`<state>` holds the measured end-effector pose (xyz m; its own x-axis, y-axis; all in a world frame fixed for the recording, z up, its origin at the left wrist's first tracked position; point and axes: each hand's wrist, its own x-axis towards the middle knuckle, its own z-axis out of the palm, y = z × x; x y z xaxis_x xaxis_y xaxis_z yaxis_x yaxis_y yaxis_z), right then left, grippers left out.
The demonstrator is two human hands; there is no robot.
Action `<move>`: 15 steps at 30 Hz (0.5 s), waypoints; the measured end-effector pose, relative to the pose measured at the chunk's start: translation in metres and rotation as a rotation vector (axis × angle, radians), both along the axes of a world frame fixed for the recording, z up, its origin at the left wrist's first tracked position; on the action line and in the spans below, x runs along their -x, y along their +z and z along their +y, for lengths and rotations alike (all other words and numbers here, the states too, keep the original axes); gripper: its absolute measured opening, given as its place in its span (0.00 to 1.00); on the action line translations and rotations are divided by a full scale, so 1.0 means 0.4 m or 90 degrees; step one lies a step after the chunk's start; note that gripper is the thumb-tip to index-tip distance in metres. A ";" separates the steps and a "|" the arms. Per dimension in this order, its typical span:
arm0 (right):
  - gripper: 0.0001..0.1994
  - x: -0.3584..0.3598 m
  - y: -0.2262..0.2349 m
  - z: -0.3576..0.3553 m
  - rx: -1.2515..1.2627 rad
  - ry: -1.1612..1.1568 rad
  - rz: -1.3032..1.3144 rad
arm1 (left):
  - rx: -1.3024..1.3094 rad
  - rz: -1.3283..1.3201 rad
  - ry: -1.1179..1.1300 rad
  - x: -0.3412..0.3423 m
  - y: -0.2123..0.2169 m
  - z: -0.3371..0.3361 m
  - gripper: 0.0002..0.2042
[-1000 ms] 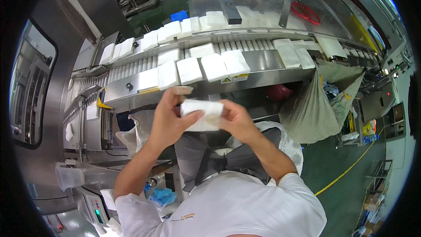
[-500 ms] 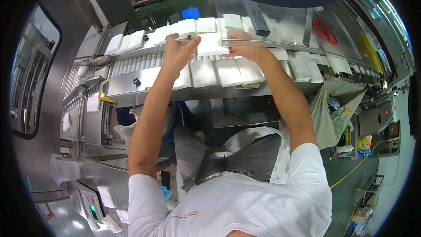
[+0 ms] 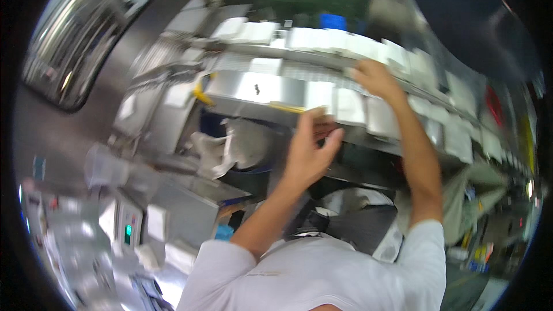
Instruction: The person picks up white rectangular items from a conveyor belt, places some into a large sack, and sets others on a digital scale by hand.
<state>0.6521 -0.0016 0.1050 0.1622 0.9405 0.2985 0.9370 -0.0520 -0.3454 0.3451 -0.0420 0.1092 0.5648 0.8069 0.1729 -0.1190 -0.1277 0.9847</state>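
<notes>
My left hand (image 3: 311, 152) is at the front edge of a steel ledge, its thumb and fingers apart and nothing visible between them. Its fingertips are just below a flat white folded stack (image 3: 319, 95), which looks like tissues or wipes. My right hand (image 3: 375, 79) is over the roller conveyor, beside the row of white stacks (image 3: 322, 40) along its far side. Its fingers are bent and smeared by motion, so a grip cannot be made out. Further white stacks (image 3: 350, 106) lie along the near ledge, below my right hand.
A single white stack (image 3: 266, 67) lies on the rollers. White bags (image 3: 236, 144) hang below the ledge. A scale (image 3: 127, 224) with a lit green display stands at lower left, near more white stacks (image 3: 156, 222). Red scissors (image 3: 493, 105) lie at far right, above a grey-green cloth sack (image 3: 478, 196).
The view has swung left and blurred. My left hand has come down from the conveyor to the near ledge's edge. The white stack between my hands is no longer there.
</notes>
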 end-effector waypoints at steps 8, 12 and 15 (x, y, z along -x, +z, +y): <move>0.35 0.096 -0.080 0.192 0.292 -0.257 0.161 | 0.049 -0.023 0.029 0.126 -0.052 -0.052 0.21; 0.35 0.060 -0.149 0.210 0.273 -0.434 0.177 | 0.083 -0.026 0.004 0.120 -0.077 -0.064 0.21; 0.35 0.012 -0.156 0.215 0.321 -0.435 0.148 | 0.060 -0.025 -0.008 0.107 -0.083 -0.059 0.21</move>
<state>0.6473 0.0845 0.0427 0.7428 0.6264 -0.2364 0.5540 -0.7733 -0.3083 0.3024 -0.0658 0.0759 0.5688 0.8139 0.1181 -0.1587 -0.0322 0.9868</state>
